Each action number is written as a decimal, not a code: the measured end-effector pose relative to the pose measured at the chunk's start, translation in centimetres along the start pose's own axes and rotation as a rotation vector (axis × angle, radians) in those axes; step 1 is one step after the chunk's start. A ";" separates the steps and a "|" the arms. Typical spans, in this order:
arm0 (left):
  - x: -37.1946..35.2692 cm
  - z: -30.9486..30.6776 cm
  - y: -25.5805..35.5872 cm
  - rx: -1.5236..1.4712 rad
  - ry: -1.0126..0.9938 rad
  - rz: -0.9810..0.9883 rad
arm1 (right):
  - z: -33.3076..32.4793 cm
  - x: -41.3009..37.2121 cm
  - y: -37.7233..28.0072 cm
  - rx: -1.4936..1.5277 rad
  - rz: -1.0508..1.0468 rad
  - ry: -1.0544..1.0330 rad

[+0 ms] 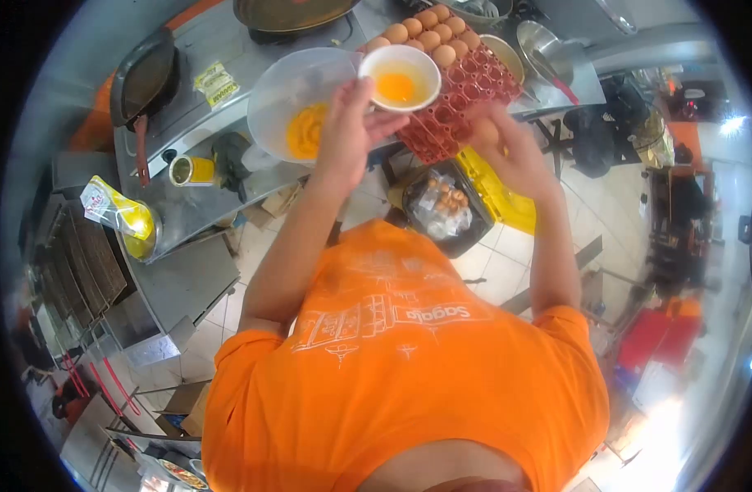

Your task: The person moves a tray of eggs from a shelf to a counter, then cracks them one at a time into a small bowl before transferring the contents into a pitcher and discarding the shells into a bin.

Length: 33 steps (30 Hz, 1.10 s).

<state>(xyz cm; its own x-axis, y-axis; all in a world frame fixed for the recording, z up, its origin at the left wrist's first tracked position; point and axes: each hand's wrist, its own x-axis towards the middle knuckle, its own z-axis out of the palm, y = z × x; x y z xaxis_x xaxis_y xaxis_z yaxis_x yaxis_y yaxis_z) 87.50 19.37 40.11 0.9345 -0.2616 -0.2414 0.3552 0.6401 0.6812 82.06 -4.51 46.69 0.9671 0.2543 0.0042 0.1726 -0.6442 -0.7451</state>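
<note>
A small white bowl [399, 79] with a cracked egg's yolk [395, 87] in it is held by my left hand [351, 131], its fingers at the bowl's rim and side. Just left of it stands a large clear bowl [269, 98] containing beaten or broken yolk. My right hand [511, 152] is closed around a brown egg [485, 131], over the near edge of the red egg tray [466, 97]. Several brown eggs [429, 40] sit in the tray's far part, and its nearer cups hold none.
Below the counter is a black bin [450, 209] with eggshells and plastic, beside a yellow container [507, 197]. Dark pans [146, 74] stand at the far left. A yellow can [191, 170], a yellow-white pouch [118, 209] and metal bowls [548, 49] are around.
</note>
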 end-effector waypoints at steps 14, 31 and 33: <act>-1.7 -7.8 6.1 0.837 0.420 0.478 | 1.3 9.2 9.9 -0.415 0.177 0.306; -2.5 -8.0 5.4 0.936 0.439 0.612 | 9.7 8.7 -0.4 0.225 -0.150 0.108; -2.5 -7.6 5.7 0.866 0.419 0.565 | 11.6 7.6 -1.9 0.025 -0.307 0.177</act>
<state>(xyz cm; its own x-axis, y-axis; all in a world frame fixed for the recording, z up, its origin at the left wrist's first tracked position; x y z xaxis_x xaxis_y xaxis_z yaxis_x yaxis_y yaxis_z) 87.38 29.14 39.38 0.9487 0.2771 0.1522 -0.1067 -0.1725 0.9792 86.94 7.05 40.45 0.8884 0.3029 0.3448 0.4581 -0.5384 -0.7073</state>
